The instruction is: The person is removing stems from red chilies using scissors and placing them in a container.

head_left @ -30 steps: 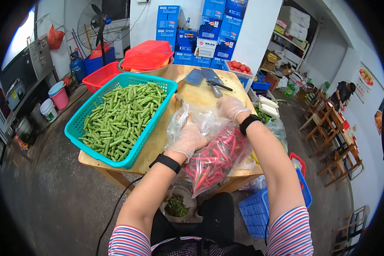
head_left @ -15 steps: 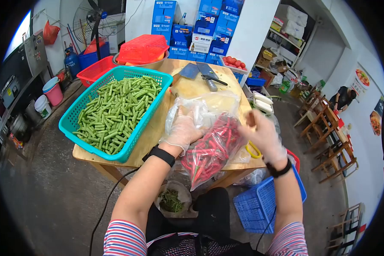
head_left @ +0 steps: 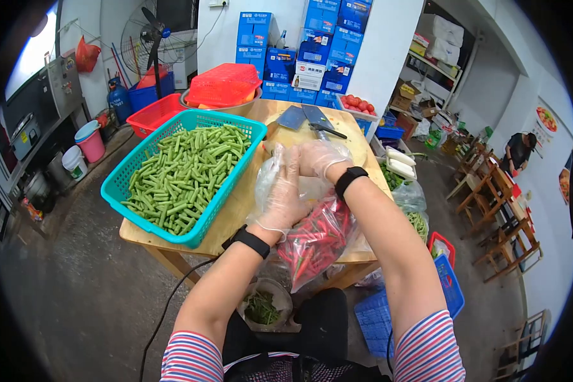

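Observation:
A clear plastic bag of red chilies [head_left: 318,240] lies on the near part of the wooden table, its lower end hanging over the edge. My left hand [head_left: 281,198], in a clear glove, grips the bag's upper part, fingers pointing away from me. My right hand [head_left: 317,159], also gloved, reaches across the bag and closes on the plastic near its mouth, close to the left fingertips. Some bag folds and right fingertips are hidden. Just beyond, two cleavers [head_left: 293,117] and a black-handled knife [head_left: 328,131] rest on a round cutting board [head_left: 356,143].
A teal basket [head_left: 194,238] of cut green beans stands left on the table [head_left: 235,223]. Behind it is a red basket [head_left: 226,86] over a metal bowl. Tomatoes [head_left: 358,104] sit at the back right. A scrap bucket [head_left: 280,296] and blue crate [head_left: 372,318] stand below.
My right hand has moved left and forward from beside the bag onto its upper part. My left hand stays on the bag. The whole view has shifted slightly.

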Available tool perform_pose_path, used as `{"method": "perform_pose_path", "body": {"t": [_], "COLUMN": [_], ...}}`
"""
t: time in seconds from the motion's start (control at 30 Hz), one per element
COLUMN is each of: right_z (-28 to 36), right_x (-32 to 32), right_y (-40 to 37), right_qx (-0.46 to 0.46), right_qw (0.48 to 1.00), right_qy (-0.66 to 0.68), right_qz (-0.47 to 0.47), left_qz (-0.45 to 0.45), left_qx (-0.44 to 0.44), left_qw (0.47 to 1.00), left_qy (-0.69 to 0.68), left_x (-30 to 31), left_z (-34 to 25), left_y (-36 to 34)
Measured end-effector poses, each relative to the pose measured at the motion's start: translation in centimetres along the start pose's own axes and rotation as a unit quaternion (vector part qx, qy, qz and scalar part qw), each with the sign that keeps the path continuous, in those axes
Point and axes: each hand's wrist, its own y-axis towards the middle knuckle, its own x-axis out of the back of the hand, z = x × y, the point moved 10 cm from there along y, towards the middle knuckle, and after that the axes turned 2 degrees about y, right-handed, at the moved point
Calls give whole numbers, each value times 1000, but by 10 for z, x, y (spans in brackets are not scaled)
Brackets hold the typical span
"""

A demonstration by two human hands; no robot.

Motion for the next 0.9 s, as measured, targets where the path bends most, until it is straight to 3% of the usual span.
{"method": "perform_pose_path", "body": {"t": [0.07, 0.2, 0.23, 0.27, 0.33, 0.37, 0.4, 0.47, 0.53, 0.57, 0.6, 0.63, 0.67, 0.7, 0.77, 0.8, 0.83, 0.87, 0.9], "right_z": [7, -11, -62, -72, -67, -46, -34, -11, 26, 27, 25, -8, -44, -46, -38, -36, -17, 1, 16], "right_x": [-33, -42, -61, -61, -39, -22, -9, -34, -33, -33, -33, -33, -28, -30, -12, -20, -33, -46, -39], "right_y": [26, 42, 45, 44, 36, 19, -1, -45, -70, -69, -63, -36, -20, -13, 10, 15, 15, 14, 8], "right_qx": [51, 131, -181, -183, -26, 109, 109, -32, 161, 205, 204, 56, -94, -95, -1, 0, 69, 137, 96], "right_qw": [997, 987, 900, 900, 889, 868, 869, 805, 829, 826, 825, 884, 916, 916, 997, 997, 992, 982, 983], "right_qy": [7, 10, 381, 379, 444, 473, 472, 511, 403, 395, 397, 377, 343, 343, 29, 30, 34, 37, 44], "right_qz": [54, 92, 114, 116, 104, 104, 104, 299, 353, 345, 346, 271, 186, 186, 67, 65, 96, 127, 147], "left_qz": [36, -12, -12, 16, 48, 24, -2, -13, -22, -40, -55, -51, 22, 94, 78, 61, 60, -13, -85], "left_qx": [7, -40, -39, -2, 36, 44, 53, 30, 7, -12, -29, -29, -2, 25, 12, 0, -1, -52, -102], "left_qw": [997, 998, 999, 1000, 998, 999, 998, 999, 1000, 999, 998, 998, 1000, 995, 996, 998, 998, 998, 991], "left_qy": [64, 37, 34, 10, -15, 3, 22, 9, -2, -4, -7, -7, 16, 39, 33, 28, 30, 30, 30], "left_x": [3, 4, 2, -7, -15, -8, -2, 1, 5, 9, 12, 13, 2, -11, -23, -24, -18, 1, 20], "left_z": [-3, -12, -10, -1, 6, 6, 6, 0, -8, -17, -24, -22, -13, -6, 2, 4, 0, -16, -31], "left_y": [0, -2, -3, -4, -8, -8, -6, -3, -1, 0, -2, -5, -6, -9, -10, -10, -8, -7, -10]}}
